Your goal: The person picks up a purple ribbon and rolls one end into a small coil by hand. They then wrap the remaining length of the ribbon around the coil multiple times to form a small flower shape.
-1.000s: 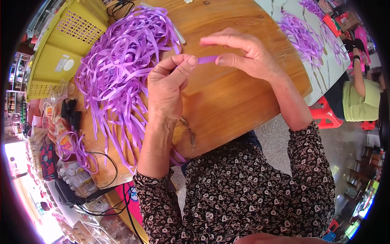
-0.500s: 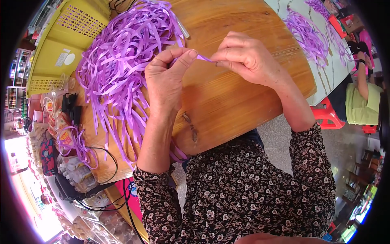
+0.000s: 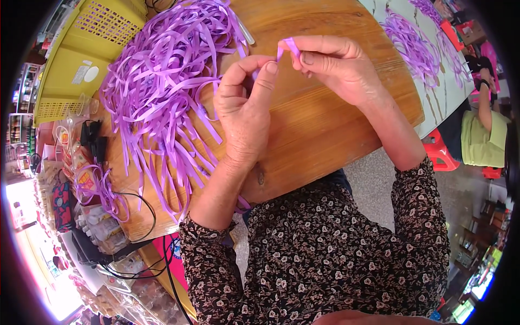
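Observation:
A thin purple ribbon [image 3: 292, 46] runs between my two hands above the wooden table. My left hand [image 3: 246, 100] pinches it between thumb and forefinger, the other fingers curled in. On the other side, my right hand [image 3: 337, 64] holds the ribbon, which loops over the tip of its forefinger. The ribbon's lower part is hidden behind my left fingers. A big tangled heap of purple ribbons [image 3: 162, 81] lies on the table just left of my left hand, with loose strands trailing toward the near edge.
A yellow-green plastic basket [image 3: 65, 59] stands at the far left. Beyond the wooden table [image 3: 336, 135], a white marble-patterned table [image 3: 433, 116] bears more purple ribbons [image 3: 409, 49]. A red stool [image 3: 440, 151] and a person in a light green top [image 3: 483, 138] are at the right. Black cables hang at lower left.
My left hand has shifted right, closer to my right hand. The taut stretch of ribbon between them is now bent into a loop over my right forefinger.

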A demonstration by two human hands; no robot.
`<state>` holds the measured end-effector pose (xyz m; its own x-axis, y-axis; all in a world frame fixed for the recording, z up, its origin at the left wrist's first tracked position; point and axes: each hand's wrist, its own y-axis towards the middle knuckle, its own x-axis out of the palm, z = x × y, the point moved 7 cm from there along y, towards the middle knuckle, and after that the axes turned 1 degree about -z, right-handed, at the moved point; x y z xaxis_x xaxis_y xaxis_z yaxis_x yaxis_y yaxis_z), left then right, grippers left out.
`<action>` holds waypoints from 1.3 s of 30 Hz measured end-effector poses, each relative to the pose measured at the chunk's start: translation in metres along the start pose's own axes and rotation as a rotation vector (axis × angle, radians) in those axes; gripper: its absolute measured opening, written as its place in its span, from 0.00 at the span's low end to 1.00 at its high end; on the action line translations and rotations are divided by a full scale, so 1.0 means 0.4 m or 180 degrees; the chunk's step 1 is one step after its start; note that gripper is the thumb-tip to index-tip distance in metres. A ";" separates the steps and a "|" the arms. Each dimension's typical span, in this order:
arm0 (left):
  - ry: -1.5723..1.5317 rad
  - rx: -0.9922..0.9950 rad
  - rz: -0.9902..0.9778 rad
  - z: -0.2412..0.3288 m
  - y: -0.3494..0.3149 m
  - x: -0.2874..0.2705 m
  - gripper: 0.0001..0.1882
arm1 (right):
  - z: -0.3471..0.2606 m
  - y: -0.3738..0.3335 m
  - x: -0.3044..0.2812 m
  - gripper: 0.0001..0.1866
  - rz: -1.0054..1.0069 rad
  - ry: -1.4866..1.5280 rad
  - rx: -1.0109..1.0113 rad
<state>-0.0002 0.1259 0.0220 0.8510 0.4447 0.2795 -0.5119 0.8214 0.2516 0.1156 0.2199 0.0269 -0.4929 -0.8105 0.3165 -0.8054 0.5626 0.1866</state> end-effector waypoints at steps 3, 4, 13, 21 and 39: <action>0.0116 0.0173 -0.0061 -0.006 0.000 0.006 0.04 | -0.014 0.000 0.000 0.14 0.0152 -0.0619 -0.0257; 0.0116 0.0159 -0.0063 -0.008 0.000 0.008 0.04 | -0.018 0.000 0.003 0.14 0.0175 -0.0961 -0.0353; 0.0040 -0.0185 0.0034 -0.021 -0.010 0.008 0.06 | -0.046 -0.021 0.054 0.18 0.0071 -0.3199 -0.1615; -0.0328 -0.0886 0.0128 -0.051 -0.019 0.002 0.07 | -0.047 -0.037 0.080 0.17 0.0128 -0.3829 -0.2101; -0.0837 -0.1272 -0.0004 -0.041 -0.023 0.016 0.05 | 0.004 0.001 0.036 0.11 -0.0200 -0.1138 -0.0379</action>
<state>0.0118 0.1270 0.0063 0.7666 0.3804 0.5174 -0.3816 0.9178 -0.1094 0.1076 0.2080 0.0300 -0.5445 -0.8378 -0.0393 -0.8040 0.5081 0.3088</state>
